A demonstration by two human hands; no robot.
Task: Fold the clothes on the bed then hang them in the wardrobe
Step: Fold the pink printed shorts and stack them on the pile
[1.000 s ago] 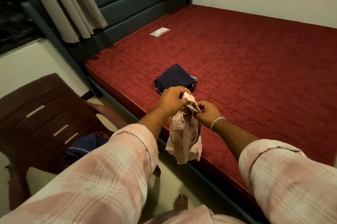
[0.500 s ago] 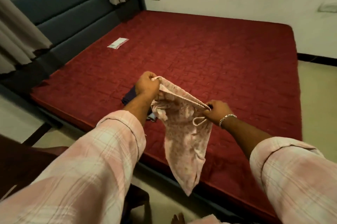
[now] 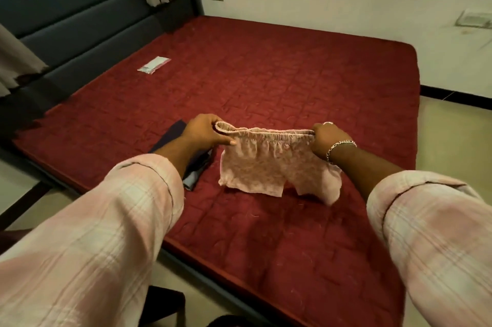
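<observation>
sleeves: pink-and-white plaid, cuffs rolled to forearms | right wrist: silver chain bracelet | right finger: ring (pale, small)

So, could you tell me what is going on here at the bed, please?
A person in a pink plaid shirt holds pink shorts by the elastic waistband, the left hand at one end and the right hand at the other, stretched flat over the red mattress. The leg hems seem to touch the mattress. A folded dark garment lies beside the left hand. No wardrobe is in view.
</observation>
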